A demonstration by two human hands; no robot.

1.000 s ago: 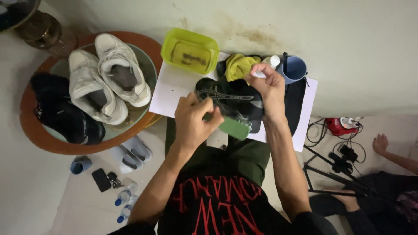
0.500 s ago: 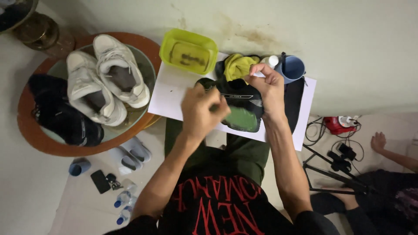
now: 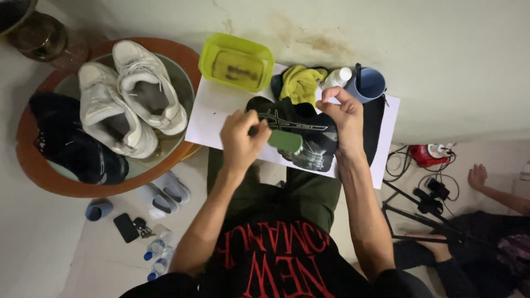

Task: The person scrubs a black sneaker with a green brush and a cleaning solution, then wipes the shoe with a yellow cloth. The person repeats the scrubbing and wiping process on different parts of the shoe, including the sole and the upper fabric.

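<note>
Fingers of left hand (image 3: 241, 138) clamped on green brush (image 3: 285, 141), now back at black shoe's (image 3: 298, 135) side after sweeping up; right hand (image 3: 342, 113) grips shoe over white sheet (image 3: 212, 118); scrubbing ongoing

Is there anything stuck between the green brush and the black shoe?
Nothing visible. The left hand holds the green brush right against the black shoe, and the right hand grips the shoe's far end. The yellow cloth and blue cup sit behind, out of the way.
</note>
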